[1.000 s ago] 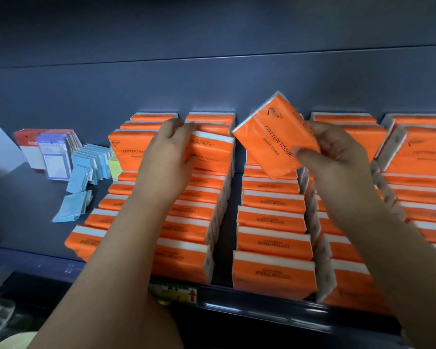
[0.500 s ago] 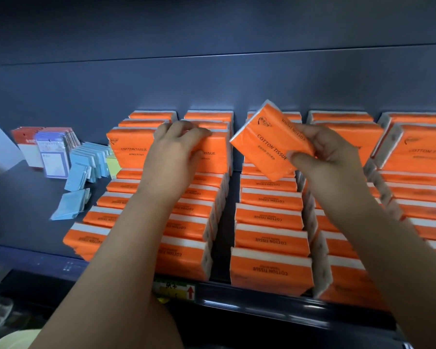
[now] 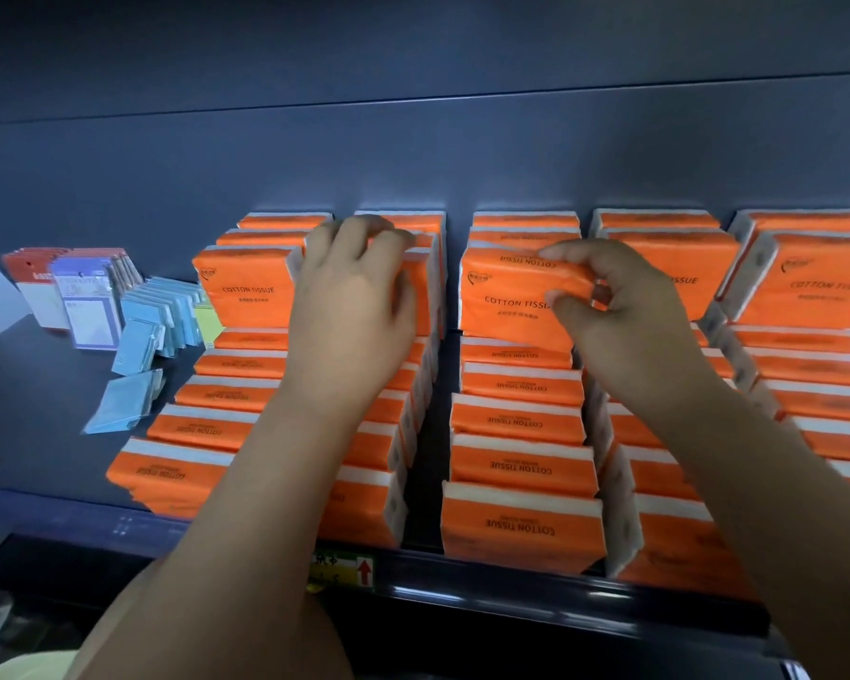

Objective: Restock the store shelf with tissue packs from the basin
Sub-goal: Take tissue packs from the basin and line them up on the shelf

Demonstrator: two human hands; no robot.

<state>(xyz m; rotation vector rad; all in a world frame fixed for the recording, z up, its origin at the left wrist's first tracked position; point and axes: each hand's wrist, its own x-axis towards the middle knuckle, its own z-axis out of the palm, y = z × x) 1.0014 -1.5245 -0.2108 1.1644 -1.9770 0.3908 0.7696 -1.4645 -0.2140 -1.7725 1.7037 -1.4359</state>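
Observation:
Orange "COTTON TISSUE" packs fill a dark shelf (image 3: 511,586) in several rows. My right hand (image 3: 609,311) pinches one orange tissue pack (image 3: 506,296) by its right end; the pack stands upright on the middle row, in front of the packs behind it. My left hand (image 3: 354,296) lies over an upright pack (image 3: 425,296) on the second row from the left, fingers curled over its top edge. Another upright pack (image 3: 246,287) stands just left of that hand. The basin is out of view.
Small blue packets (image 3: 163,316), a purple-and-white card pack (image 3: 87,301) and red packs (image 3: 30,272) stand at the shelf's left. A yellow price label (image 3: 344,571) with a red arrow sits on the shelf's front rail. The dark back wall rises behind the rows.
My right hand has lowered the tilted pack from the air onto the middle row, where it now stands upright. My left hand has shifted a little toward the back of its row.

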